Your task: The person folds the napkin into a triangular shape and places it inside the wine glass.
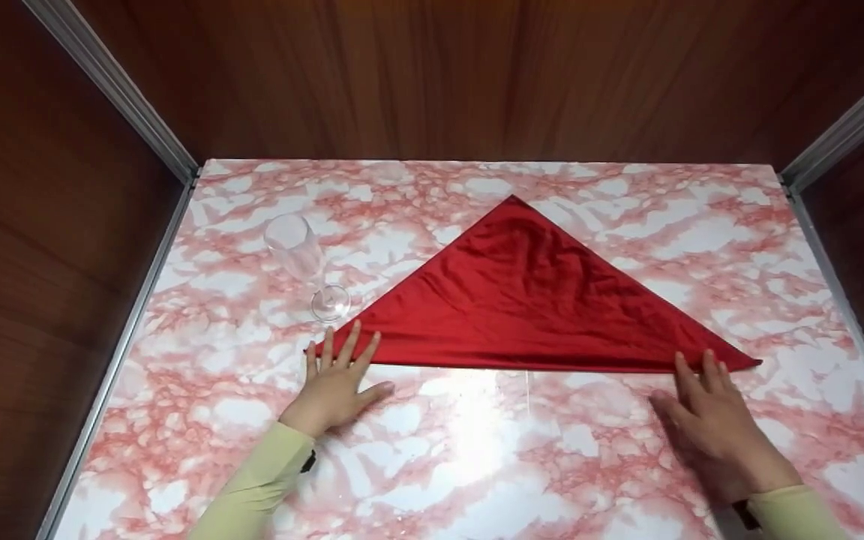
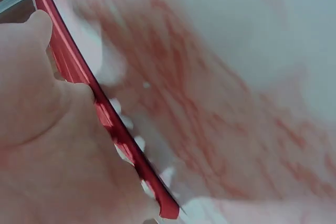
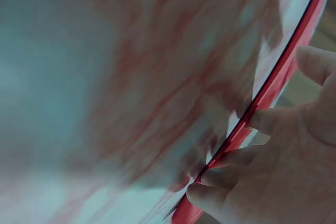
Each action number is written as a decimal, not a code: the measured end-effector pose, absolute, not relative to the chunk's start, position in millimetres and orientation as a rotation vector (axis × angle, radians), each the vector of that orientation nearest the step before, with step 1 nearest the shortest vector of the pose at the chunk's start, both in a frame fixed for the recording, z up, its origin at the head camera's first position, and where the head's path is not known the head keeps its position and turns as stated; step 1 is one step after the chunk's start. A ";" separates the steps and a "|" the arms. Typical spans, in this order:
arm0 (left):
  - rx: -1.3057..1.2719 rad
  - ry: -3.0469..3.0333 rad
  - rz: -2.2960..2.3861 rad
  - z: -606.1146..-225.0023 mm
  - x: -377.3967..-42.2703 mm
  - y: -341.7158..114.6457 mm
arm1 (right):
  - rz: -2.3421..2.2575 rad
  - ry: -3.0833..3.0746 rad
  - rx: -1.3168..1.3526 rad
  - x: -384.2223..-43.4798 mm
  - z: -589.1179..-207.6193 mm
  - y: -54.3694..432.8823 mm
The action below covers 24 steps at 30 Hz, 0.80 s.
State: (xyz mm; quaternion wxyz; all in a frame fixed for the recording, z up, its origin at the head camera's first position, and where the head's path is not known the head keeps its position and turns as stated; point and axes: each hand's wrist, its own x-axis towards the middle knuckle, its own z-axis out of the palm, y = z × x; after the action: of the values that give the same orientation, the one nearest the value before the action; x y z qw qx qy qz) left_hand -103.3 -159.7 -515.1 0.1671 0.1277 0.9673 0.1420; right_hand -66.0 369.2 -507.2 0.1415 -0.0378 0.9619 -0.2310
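Observation:
A shiny red cloth (image 1: 507,292) lies on the table as a wide triangle, its point toward the back and its long edge toward me. My left hand (image 1: 334,390) rests with spread, straight fingers on the cloth's left corner. At the right corner, the fingertips of my right hand (image 1: 717,416) touch the long edge, fingers fairly straight. In the left wrist view the red edge (image 2: 76,61) runs past my left palm (image 2: 47,129). The right wrist view has the same edge (image 3: 273,85) under the fingers of my right hand (image 3: 283,166).
A clear stemmed glass (image 1: 301,255) is just behind my left hand, its round base close to the cloth's left side. The table (image 1: 432,465) has a red and white marbled top. Brown wood-look panels (image 1: 432,82) with metal edge strips stand at the back and both sides.

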 end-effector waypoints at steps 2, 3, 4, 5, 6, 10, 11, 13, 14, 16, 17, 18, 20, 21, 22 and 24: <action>0.348 2.764 0.393 -515.5 -103.3 -163.1 | -0.663 2.767 -0.072 -66.3 -507.8 376.2; 0.340 2.767 0.386 -515.7 -103.5 -164.6 | -0.659 2.760 -0.053 -66.4 -507.9 379.2; 0.340 2.772 0.381 -515.5 -103.6 -165.9 | -0.656 2.757 -0.039 -66.6 -508.2 382.2; 0.341 2.773 0.378 -515.7 -103.9 -167.3 | -0.658 2.758 -0.031 -66.5 -508.7 385.0; 0.344 2.774 0.379 -515.6 -104.1 -168.5 | -0.656 2.759 -0.021 -66.4 -508.8 387.2; 0.371 2.771 0.389 -514.5 -105.3 -172.0 | -0.650 2.758 0.010 -65.8 -508.8 392.3; 0.378 2.772 0.391 -514.7 -105.7 -172.8 | -0.651 2.758 0.013 -65.7 -508.7 392.9; 0.383 2.770 0.392 -514.0 -106.4 -173.3 | -0.646 2.753 0.020 -66.2 -508.4 393.4; 0.385 2.770 0.389 -513.7 -106.7 -173.5 | -0.648 2.749 0.023 -66.5 -508.3 393.3; 0.386 2.770 0.389 -513.6 -107.3 -173.5 | -0.647 2.749 0.020 -67.3 -508.2 393.3; 0.381 2.768 0.389 -513.3 -107.6 -173.2 | -0.646 2.755 0.015 -67.6 -508.2 393.1; 0.372 2.765 0.388 -512.7 -107.7 -172.7 | -0.643 2.761 0.011 -67.6 -508.3 392.7; 0.365 2.769 0.390 -512.1 -107.9 -171.6 | -0.643 2.777 0.002 -67.1 -508.6 391.4; 0.361 2.773 0.396 -511.5 -107.8 -170.9 | -0.641 2.789 -0.006 -66.5 -508.7 390.6; 0.357 2.776 0.391 -511.0 -107.9 -169.9 | -0.636 2.801 -0.010 -65.8 -509.0 389.4; 0.363 2.782 0.384 -509.5 -107.9 -167.7 | -0.622 2.811 -0.019 -64.8 -509.4 386.1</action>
State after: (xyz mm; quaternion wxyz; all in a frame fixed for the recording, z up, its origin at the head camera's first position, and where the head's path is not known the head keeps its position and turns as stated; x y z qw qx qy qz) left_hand -107.9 -167.7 -509.5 0.1542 0.1266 0.9707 0.1340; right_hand -64.8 386.1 -509.4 0.1311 -0.0066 0.9679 -0.2142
